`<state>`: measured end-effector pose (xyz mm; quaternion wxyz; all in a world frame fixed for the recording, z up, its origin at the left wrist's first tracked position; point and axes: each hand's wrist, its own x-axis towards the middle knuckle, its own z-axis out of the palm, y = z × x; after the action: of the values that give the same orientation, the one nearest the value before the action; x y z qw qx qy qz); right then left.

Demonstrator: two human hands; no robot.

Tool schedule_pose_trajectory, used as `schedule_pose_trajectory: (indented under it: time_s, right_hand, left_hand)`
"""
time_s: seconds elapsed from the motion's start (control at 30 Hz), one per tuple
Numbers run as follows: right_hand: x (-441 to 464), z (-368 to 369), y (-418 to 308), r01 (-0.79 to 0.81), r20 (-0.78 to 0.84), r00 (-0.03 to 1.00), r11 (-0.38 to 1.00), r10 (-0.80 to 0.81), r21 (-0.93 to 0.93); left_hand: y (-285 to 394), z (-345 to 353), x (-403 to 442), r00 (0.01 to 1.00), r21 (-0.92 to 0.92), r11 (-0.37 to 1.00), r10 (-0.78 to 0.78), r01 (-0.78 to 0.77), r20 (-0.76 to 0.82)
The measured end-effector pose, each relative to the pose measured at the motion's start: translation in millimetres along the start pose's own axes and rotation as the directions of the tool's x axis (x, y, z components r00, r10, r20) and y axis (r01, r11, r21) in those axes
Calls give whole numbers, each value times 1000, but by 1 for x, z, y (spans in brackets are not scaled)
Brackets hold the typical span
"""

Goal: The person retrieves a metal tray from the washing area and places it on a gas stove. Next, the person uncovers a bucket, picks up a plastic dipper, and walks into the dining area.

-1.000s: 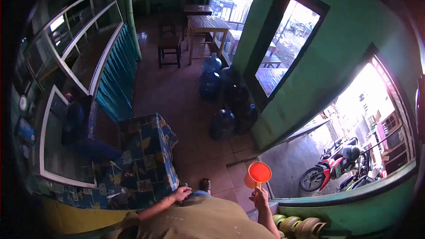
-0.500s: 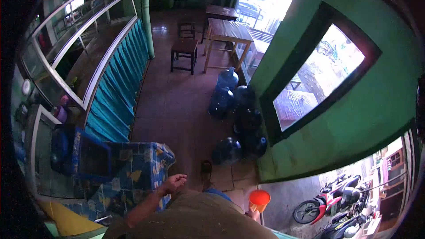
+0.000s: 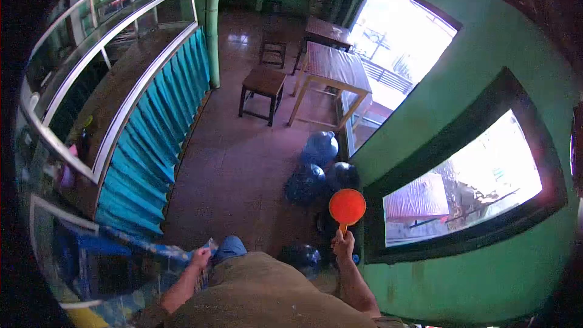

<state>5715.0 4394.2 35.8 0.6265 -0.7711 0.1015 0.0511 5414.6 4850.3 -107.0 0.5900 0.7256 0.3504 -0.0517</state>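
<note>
My right hand [image 3: 344,245] is wrapped round the handle of an orange dipper [image 3: 347,206], held out in front with its round bowl seen from above. Behind and below the dipper, several blue water jugs [image 3: 306,183] stand on the floor beside the green wall. My left hand [image 3: 201,257] hangs at my left side with its fingers curled and no object visible in them. It overlaps the edge of the blue patterned counter [image 3: 173,251]; whether it touches that edge I cannot tell.
A glass display case [image 3: 115,45] with a teal curtain [image 3: 143,152] runs along the left. Ahead on the tiled floor [image 3: 212,164] are a dark stool [image 3: 263,82] and a wooden table [image 3: 334,64]. The green wall [image 3: 437,267] has a dark-framed window [image 3: 467,188].
I have stepped forward into the room. My right hand has lifted the dipper from low beside me to out in front, over the jugs. The motorbikes outside have left view.
</note>
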Motion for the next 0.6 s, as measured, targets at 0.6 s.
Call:
schedule_pose_trajectory:
  time_s: [0.6]
  right_hand:
    - [139,178,45,-236,-267,959,789,94,-567]
  left_hand:
    - [244,-144,403,983,303,953,-45,-11,178]
